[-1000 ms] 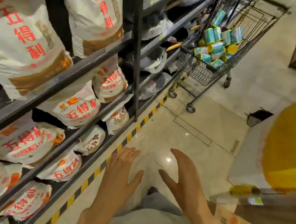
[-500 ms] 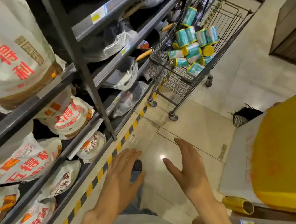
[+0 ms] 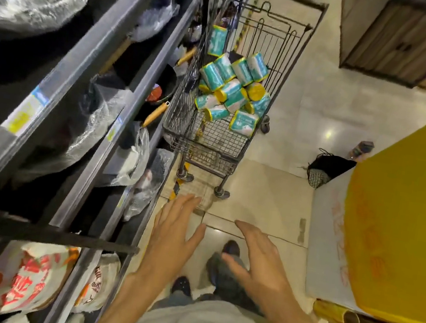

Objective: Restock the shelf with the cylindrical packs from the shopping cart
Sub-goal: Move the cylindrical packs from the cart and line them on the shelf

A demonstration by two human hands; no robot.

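Observation:
A wire shopping cart point(image 3: 210, 144) stands ahead beside the shelving, its basket holding several teal-and-white cylindrical packs point(image 3: 231, 89) with yellow ends, piled loosely. One pack stands upright at the cart's far left side. My left hand point(image 3: 172, 232) and my right hand point(image 3: 260, 262) are both held out in front of me over the tiled floor, fingers spread and empty, well short of the cart. The dark metal shelf point(image 3: 108, 43) runs along my left.
The shelf holds plastic-wrapped pans with wooden handles point(image 3: 155, 114) and white sacks with red print point(image 3: 24, 271) lower down. A yellow-topped display point(image 3: 405, 217) and a gold roll point(image 3: 335, 315) stand on my right. A black bag point(image 3: 327, 167) lies on the floor. A wooden cabinet point(image 3: 407, 38) stands beyond.
I have walked forward along the shelf; the cart is nearer and larger in view. Both hands stay open and empty out in front.

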